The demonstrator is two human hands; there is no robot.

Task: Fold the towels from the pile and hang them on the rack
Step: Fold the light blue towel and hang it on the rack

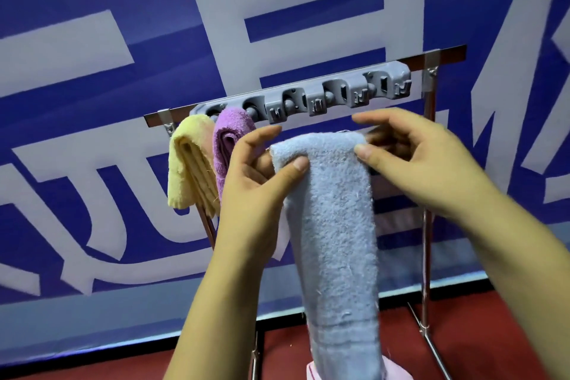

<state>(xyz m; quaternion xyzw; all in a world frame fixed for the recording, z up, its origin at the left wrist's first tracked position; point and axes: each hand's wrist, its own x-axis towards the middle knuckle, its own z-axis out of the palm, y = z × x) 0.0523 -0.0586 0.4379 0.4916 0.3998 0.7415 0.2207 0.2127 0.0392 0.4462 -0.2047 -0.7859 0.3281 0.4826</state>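
Note:
A folded light blue towel [336,225] hangs down in front of the rack, held up at its top fold. My left hand [256,182] pinches its upper left corner, thumb on the front. My right hand [413,157] pinches the upper right corner with the thumb, its other fingers spread behind. The grey clip holder [308,95] sits on the rack's top bar [444,55], just above the towel. A yellow towel [191,163] and a purple towel [228,145] hang from the holder's left end, close to my left hand.
The metal rack stands on a red floor [493,333] against a blue and white banner [123,40]. Its right leg [427,256] drops beside my right forearm. A pink cloth [311,370] lies at the bottom edge behind the blue towel.

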